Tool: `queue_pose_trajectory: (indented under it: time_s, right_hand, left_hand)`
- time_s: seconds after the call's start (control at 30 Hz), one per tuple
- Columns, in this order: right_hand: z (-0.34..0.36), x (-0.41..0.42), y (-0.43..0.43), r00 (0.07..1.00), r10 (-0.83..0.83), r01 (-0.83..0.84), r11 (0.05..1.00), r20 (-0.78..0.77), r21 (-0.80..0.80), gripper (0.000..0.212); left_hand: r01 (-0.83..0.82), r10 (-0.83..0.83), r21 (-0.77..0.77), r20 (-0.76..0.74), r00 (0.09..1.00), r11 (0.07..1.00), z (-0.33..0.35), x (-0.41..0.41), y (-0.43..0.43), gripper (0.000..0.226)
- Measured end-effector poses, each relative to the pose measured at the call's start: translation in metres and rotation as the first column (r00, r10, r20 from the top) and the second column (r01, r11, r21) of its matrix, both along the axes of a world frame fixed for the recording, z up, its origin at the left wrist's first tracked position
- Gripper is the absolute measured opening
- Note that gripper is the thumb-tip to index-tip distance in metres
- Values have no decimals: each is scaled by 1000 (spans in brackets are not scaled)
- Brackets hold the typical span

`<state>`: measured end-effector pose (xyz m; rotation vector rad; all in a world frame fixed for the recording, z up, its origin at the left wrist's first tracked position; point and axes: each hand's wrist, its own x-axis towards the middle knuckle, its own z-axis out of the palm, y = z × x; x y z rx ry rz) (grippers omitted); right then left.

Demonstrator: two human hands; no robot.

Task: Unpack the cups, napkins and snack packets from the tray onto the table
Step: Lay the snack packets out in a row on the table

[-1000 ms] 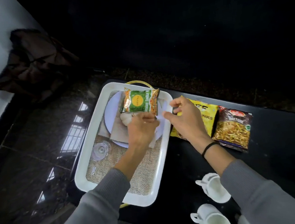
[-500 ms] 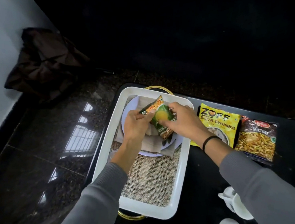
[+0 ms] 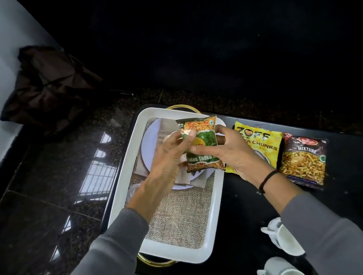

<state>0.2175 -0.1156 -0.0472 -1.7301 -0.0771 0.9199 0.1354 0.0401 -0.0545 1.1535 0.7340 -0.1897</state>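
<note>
Both hands hold a green and orange snack packet upright above the white tray. My left hand grips its left edge and my right hand grips its right side. Under it, in the tray, lie beige napkins on a white plate, over a burlap liner. A clear glass shows partly beside my left wrist. On the black table right of the tray lie a yellow snack packet and a dark mixture packet. Two white cups lie near my right sleeve.
The tray has gold handles and sits at the left end of the black table. A glossy dark stone floor lies to the left, with a dark brown bag against the white wall.
The green packet has been lifted off the plate by my left hand, joined by my right hand, and turned upright so its front faces me.
</note>
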Motion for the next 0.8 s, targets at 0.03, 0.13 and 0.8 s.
queue_pose_trajectory:
  time_s: [0.03,0.13,0.8]
  right_hand:
    - [2,-2,-6,1000,-12,12,1000,1,21,53]
    - [5,-6,-24,997,-57,60,995,-44,81,38]
    - [24,16,-243,825,-483,502,865,-294,-14,44]
  left_hand:
    - [20,-20,16,10,1000,1000,2,2,-4,54]
    - [-9,8,46,31,999,999,12,8,-20,64]
    - [427,-417,84,-116,902,900,28,80,-224,20]
